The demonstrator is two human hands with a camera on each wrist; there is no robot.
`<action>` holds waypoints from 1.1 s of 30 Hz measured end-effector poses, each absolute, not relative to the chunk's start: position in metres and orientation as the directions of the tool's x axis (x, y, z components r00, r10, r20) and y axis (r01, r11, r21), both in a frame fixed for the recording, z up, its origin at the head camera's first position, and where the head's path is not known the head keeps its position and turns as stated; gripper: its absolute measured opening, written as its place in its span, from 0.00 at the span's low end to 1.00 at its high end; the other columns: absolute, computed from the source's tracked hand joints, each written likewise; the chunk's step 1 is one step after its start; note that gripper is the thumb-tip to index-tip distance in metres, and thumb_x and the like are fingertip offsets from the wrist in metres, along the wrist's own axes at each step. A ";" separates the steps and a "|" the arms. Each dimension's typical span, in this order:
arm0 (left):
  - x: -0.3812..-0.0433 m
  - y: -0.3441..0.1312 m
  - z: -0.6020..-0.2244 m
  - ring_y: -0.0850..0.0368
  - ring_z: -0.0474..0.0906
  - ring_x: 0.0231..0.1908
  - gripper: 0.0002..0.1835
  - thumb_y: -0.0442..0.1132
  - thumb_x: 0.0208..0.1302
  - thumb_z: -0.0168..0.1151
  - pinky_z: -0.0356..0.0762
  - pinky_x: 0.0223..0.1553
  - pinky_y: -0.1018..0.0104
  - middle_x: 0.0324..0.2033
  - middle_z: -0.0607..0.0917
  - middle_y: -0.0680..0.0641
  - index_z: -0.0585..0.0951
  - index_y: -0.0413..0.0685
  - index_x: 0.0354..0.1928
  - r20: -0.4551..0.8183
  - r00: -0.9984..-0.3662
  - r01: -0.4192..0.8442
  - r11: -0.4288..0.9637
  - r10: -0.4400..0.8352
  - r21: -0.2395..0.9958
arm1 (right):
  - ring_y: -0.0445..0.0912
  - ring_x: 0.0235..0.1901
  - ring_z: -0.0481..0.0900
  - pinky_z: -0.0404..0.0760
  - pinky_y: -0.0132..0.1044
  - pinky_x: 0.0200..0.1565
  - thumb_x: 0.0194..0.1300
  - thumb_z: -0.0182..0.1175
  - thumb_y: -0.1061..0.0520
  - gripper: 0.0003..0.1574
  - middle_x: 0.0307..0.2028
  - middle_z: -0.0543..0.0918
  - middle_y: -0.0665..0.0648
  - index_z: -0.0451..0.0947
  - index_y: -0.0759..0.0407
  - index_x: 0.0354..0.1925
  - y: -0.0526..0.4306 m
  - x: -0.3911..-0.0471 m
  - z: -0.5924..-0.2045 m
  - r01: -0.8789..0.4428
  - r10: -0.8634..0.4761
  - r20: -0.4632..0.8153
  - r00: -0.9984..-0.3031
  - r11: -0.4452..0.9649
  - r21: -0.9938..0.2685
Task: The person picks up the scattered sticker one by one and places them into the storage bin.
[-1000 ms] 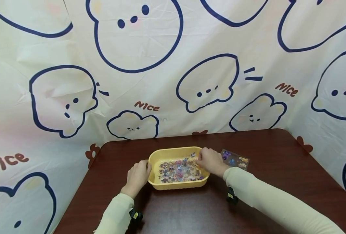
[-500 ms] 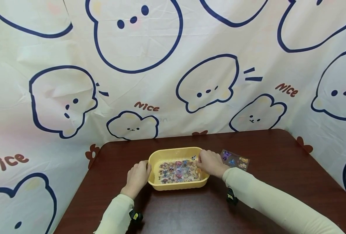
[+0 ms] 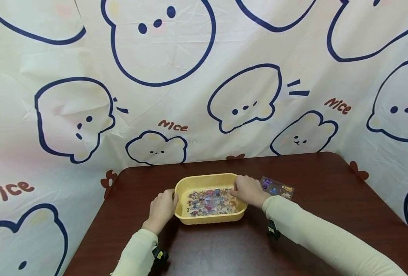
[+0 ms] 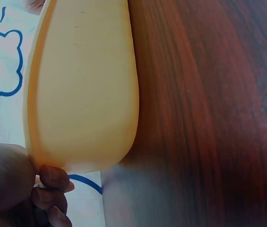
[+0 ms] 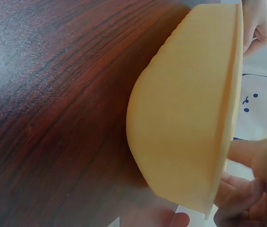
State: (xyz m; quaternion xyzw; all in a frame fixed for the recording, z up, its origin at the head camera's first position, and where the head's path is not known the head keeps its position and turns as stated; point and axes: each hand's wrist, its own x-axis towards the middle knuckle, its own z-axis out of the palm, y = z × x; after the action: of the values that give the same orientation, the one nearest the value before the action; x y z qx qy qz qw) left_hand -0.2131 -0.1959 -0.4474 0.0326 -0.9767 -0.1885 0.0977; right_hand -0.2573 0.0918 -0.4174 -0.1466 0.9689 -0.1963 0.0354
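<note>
A yellow plastic tub [image 3: 208,219] sits on the dark wooden table, one hand at each end. Small colourful cartoon pictures [image 3: 210,203] cover its bottom; whether they are loose stickers or lie on clear sheets I cannot tell. My left hand [image 3: 163,209] grips the left end, its fingertips [image 4: 53,177] curled against the outside of the wall in the left wrist view. At the right end my right hand [image 3: 250,190] holds the rim, thumb over the edge and fingers outside the wall. The right wrist view shows the tub [image 5: 185,109] from outside.
A clear sheet with purple, blue and yellow cartoon stickers [image 3: 276,188] lies on the table [image 3: 204,249] right of the tub, partly behind the right hand. A cloth with printed bears [image 3: 197,99] hangs behind and at the sides.
Pictures inside the tub have shifted; a dark blue one near the back right corner no longer shows there. Both hands stay at the tub's ends, the right thumb moving slightly.
</note>
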 end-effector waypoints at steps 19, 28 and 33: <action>-0.213 -0.195 -0.445 0.50 0.83 0.28 0.16 0.41 0.73 0.56 0.77 0.29 0.51 0.37 0.89 0.39 0.84 0.39 0.53 0.162 -0.983 -0.022 0.926 -0.090 0.376 | 0.41 0.16 0.70 0.61 0.32 0.18 0.66 0.65 0.42 0.19 0.14 0.73 0.47 0.78 0.50 0.23 0.093 -0.257 -0.409 -0.247 -0.284 -0.008 -0.959 0.848 -0.470; -0.214 -0.196 -0.446 0.48 0.84 0.29 0.16 0.41 0.72 0.56 0.78 0.29 0.50 0.38 0.90 0.39 0.85 0.40 0.53 0.170 -0.981 -0.025 0.925 -0.096 0.379 | 0.42 0.16 0.71 0.63 0.33 0.18 0.66 0.65 0.44 0.17 0.14 0.73 0.48 0.79 0.50 0.24 0.092 -0.254 -0.401 -0.254 -0.284 0.014 -0.959 0.835 -0.487; -0.215 -0.197 -0.447 0.47 0.85 0.30 0.16 0.41 0.72 0.56 0.78 0.30 0.49 0.39 0.90 0.38 0.84 0.39 0.54 0.177 -0.980 -0.021 0.925 -0.095 0.379 | 0.42 0.16 0.70 0.62 0.33 0.17 0.67 0.64 0.44 0.17 0.16 0.76 0.48 0.80 0.48 0.24 0.093 -0.254 -0.397 -0.269 -0.292 0.031 -0.956 0.829 -0.490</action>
State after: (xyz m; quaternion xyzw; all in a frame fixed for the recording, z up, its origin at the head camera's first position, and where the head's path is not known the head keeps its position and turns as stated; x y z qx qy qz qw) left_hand -0.2146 -0.1965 -0.4473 0.0299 -0.9763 -0.1912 0.0965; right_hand -0.2537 0.0933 -0.3974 -0.1467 0.9561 -0.2528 0.0227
